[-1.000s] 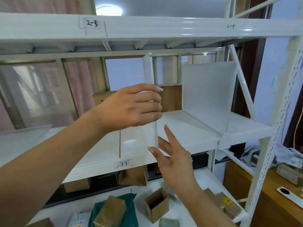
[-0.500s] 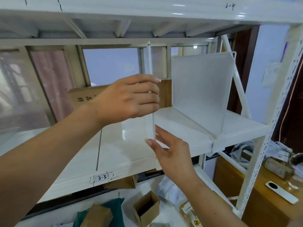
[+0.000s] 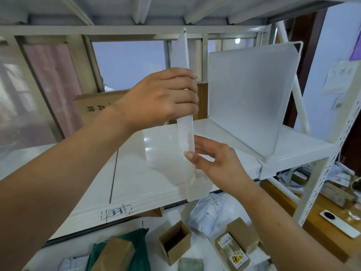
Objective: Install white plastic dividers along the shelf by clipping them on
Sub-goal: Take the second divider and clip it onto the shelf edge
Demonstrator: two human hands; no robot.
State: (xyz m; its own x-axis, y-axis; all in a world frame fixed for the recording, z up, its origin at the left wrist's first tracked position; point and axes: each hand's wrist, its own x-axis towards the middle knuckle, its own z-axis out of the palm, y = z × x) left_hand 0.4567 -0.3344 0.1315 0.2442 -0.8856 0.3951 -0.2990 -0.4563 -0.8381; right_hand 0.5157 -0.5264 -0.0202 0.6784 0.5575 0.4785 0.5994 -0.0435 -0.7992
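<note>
head view: at frame centre, the left hand [image 3: 162, 98] clasps a white plastic divider [image 3: 184, 94] held upright and edge-on, its foot clip sitting over the front lip of the shelf [image 3: 148, 173]. the right hand [image 3: 216, 163], fingers spread, touches the divider's lower edge with a fingertip. at right, a second divider [image 3: 250, 98] stands clipped on the shelf. at lower centre, an open cardboard box [image 3: 173, 241] looks empty; sealed cartons lie beside it.
</note>
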